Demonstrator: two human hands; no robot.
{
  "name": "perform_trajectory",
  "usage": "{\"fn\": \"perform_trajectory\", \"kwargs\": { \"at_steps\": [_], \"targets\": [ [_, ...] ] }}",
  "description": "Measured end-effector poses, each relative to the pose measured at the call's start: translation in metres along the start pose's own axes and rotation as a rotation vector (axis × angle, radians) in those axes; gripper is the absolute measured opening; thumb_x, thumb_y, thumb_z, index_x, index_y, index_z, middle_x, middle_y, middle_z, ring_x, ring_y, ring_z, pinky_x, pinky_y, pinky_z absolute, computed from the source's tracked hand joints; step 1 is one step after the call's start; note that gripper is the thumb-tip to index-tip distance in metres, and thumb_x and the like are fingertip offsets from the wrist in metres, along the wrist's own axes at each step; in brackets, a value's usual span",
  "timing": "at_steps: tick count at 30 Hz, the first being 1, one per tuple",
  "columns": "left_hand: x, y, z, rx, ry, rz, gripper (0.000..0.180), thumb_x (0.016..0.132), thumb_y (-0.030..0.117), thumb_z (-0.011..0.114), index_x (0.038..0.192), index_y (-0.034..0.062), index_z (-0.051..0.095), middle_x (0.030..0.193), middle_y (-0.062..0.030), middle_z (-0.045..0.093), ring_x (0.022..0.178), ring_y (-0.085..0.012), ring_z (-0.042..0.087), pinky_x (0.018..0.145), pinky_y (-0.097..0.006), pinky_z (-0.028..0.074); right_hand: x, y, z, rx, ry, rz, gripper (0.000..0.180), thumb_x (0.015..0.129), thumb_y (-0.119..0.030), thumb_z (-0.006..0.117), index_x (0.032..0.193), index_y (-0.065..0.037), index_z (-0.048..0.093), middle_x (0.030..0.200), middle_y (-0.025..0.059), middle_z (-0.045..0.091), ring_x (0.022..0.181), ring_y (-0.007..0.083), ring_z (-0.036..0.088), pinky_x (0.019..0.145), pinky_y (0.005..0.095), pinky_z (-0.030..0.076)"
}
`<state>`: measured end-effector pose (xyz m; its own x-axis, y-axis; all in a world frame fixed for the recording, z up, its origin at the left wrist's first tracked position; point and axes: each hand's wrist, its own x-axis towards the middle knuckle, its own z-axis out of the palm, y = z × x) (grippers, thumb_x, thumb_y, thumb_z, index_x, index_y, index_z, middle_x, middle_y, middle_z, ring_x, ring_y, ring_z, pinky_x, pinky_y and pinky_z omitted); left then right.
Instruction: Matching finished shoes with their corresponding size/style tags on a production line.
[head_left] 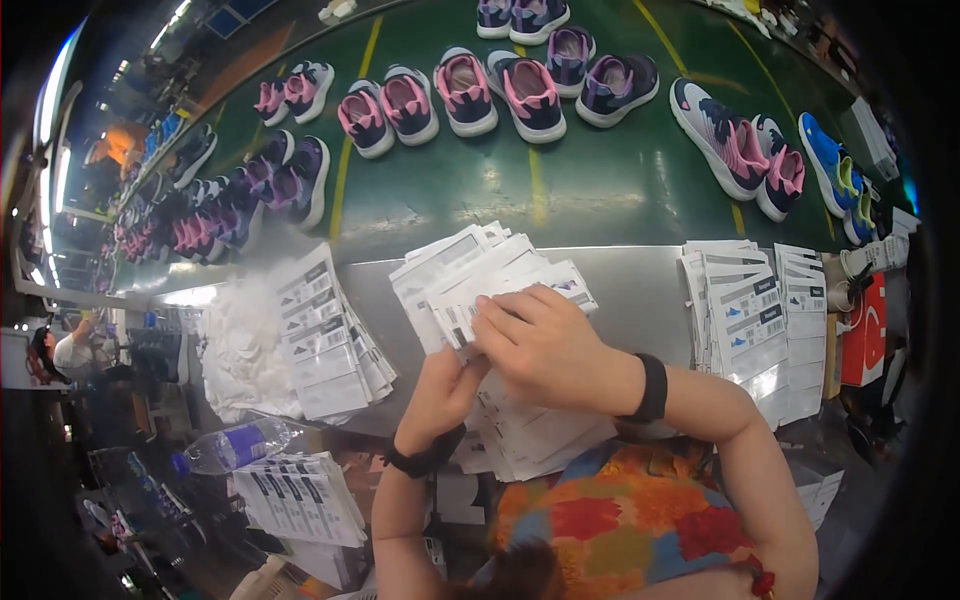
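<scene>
Over a pile of white printed sheets [450, 265] on the steel bench edge, both my hands come together on one small folded white sheet [455, 322]. My left hand [445, 392] grips it from the near left side, thumb up against it, with its other fingers mostly hidden. Curled over the sheet's top, my right hand [548, 350] has its fingers bent and pressed on the paper. More of these sheets lie below my wrists, close to my body. A dark band is on each wrist.
Beyond the bench runs a green conveyor belt [430, 195] carrying pairs of sneakers [465, 95]. At left are crumpled white paper [245, 345], a stack of label sheets [325, 335] and a plastic bottle [235, 447]. Further label stacks [745, 330] and a red box [865, 335] stand right.
</scene>
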<state>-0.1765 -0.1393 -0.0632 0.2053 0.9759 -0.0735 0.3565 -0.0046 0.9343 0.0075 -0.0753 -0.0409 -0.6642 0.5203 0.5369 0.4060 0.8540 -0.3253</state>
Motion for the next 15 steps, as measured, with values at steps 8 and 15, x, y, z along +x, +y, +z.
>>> {"fn": "perform_trajectory", "kwargs": {
  "at_steps": [8, 15],
  "targets": [
    [0.002, 0.000, -0.004, -0.063, -0.065, -0.043, 0.027, 0.092, 0.003, 0.056, 0.118, -0.0017, 0.061, 0.107, -0.0178, 0.068, 0.096, -0.0230, 0.064, 0.085, -0.033, 0.048, -0.003, 0.010, -0.005, 0.174, 0.050, 0.162, 0.023, 0.071, -0.006, 0.066, 0.093, 0.000, 0.065, 0.086, 0.0143, 0.068, 0.075, 0.0246, 0.062, 0.062, 0.0330, 0.048],
    [-0.011, 0.011, -0.041, -0.051, -0.376, -0.226, 0.036, 0.089, 0.013, 0.063, 0.123, -0.0001, 0.062, 0.118, -0.0193, 0.066, 0.111, -0.0300, 0.062, 0.097, -0.034, 0.045, -0.033, 0.065, -0.113, 0.845, 0.443, 0.774, 0.013, 0.099, -0.012, 0.056, 0.093, -0.004, 0.063, 0.066, -0.0020, 0.057, 0.057, 0.0062, 0.052, 0.052, 0.0237, 0.042]
  ]
}}
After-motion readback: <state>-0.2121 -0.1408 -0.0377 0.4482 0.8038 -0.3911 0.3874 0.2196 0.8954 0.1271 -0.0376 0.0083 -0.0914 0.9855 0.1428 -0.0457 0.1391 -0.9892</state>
